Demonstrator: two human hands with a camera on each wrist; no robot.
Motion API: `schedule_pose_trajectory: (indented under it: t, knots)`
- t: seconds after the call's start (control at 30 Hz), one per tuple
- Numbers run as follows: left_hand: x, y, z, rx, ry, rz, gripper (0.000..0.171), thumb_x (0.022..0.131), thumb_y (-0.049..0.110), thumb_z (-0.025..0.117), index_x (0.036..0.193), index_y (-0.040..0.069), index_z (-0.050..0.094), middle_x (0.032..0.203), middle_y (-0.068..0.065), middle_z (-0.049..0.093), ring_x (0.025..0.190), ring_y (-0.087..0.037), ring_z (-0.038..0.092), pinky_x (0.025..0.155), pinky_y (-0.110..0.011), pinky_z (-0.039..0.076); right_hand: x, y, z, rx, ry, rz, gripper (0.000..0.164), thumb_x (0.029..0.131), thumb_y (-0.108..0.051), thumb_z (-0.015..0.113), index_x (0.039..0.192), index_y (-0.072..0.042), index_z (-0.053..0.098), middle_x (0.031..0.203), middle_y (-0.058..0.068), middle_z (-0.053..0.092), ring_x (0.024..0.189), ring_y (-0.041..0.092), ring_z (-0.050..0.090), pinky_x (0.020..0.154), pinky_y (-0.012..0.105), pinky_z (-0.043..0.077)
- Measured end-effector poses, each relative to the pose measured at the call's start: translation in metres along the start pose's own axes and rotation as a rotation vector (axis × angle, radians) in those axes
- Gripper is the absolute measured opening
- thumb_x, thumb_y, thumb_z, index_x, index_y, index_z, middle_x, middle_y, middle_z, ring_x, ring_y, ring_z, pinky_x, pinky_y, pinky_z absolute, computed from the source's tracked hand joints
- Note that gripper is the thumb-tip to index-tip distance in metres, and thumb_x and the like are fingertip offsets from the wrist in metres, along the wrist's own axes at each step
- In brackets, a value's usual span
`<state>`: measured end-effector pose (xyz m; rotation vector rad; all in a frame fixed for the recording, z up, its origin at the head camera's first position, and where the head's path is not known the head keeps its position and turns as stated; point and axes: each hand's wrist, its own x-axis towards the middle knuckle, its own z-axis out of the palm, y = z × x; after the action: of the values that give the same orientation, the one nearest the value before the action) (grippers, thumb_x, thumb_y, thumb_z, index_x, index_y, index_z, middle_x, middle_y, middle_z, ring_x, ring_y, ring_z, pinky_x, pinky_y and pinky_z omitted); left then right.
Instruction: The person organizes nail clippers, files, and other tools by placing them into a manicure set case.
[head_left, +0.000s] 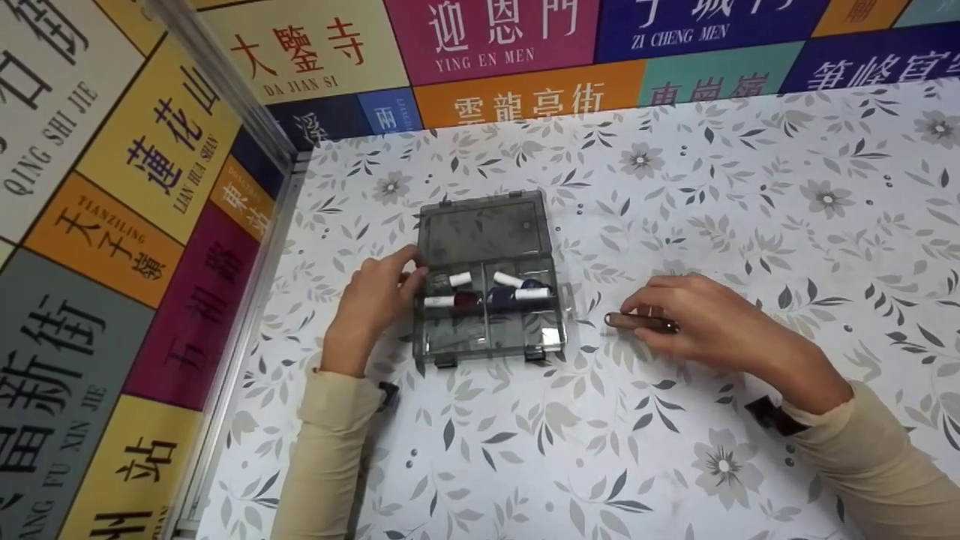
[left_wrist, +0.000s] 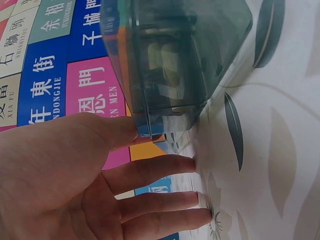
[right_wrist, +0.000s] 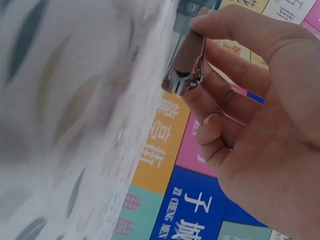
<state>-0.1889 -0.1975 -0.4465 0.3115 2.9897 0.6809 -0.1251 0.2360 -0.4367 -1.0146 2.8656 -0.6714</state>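
Note:
In the head view, a smoky see-through plastic case (head_left: pixel 484 225) lies with its lid folded back. Several small bottles with white caps are in its middle compartments, among them a dark red bottle (head_left: pixel 466 302) and a dark blue bottle (head_left: pixel 504 298). My left hand (head_left: pixel 376 294) touches the case's left side near the hinge; its fingers look fairly straight in the left wrist view. To the right of the case, my right hand (head_left: pixel 697 319) pinches a brown and metal nail clipper (right_wrist: pixel 189 57) between thumb and fingers, just above the table.
A small white piece (head_left: pixel 550 336) shows in the case's front right compartment. The table (head_left: pixel 570 465) has a white leaf-and-flower cover. Colourful lettered panels (head_left: pixel 517 37) stand along the back and left, with a metal rail (head_left: pixel 247 300) at the left edge.

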Motion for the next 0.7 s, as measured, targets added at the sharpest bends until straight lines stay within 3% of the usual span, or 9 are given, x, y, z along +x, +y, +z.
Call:
schedule_pose_trajectory:
  t: [0.7]
  knots:
    - [0.001, -0.002, 0.001, -0.007, -0.007, -0.017, 0.015, 0.111, 0.031, 0.062, 0.119, 0.021, 0.070, 0.118, -0.014, 0.081, 0.115, -0.032, 0.079, 0.089, -0.057, 0.062, 0.058, -0.038, 0.018, 0.018, 0.034, -0.145, 0.023, 0.097, -0.015, 0.080, 0.119, -0.013, 0.082, 0.104, 0.001, 0.076, 0.092, 0.019, 0.071, 0.086, 0.041, 0.057]
